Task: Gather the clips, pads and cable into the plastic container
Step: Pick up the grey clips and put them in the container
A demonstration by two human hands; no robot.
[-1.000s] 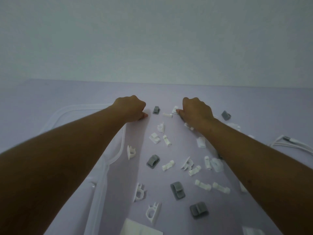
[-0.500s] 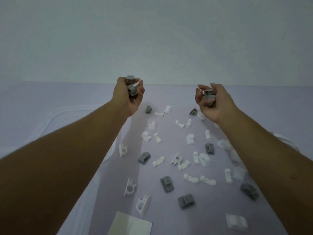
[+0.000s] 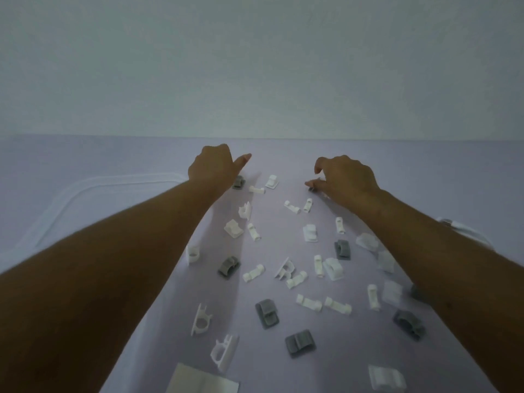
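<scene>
The clear plastic container (image 3: 85, 188) lies at the left edge of the lilac worktop (image 3: 425, 171), its rim only faintly visible and partly hidden behind the left forearm. The left hand (image 3: 214, 168) reaches toward the far edge with fingers curled under and thumb stuck out to the right; whether it grips anything cannot be told. Just beside it, on the near side, a grey clip (image 3: 238, 182) sits on the surface. Between the two forearms white clips (image 3: 234, 228) and more grey ones are scattered loosely, none inside the container. At the near edge a white pad (image 3: 198, 381) lies flat. The right hand (image 3: 344, 180) hovers low near the far edge, fingers bent and thumb and forefinger close together over a small dark clip (image 3: 312, 189) — contact is not clear. At the right edge, behind the right forearm, a white cable (image 3: 465, 231) shows.
</scene>
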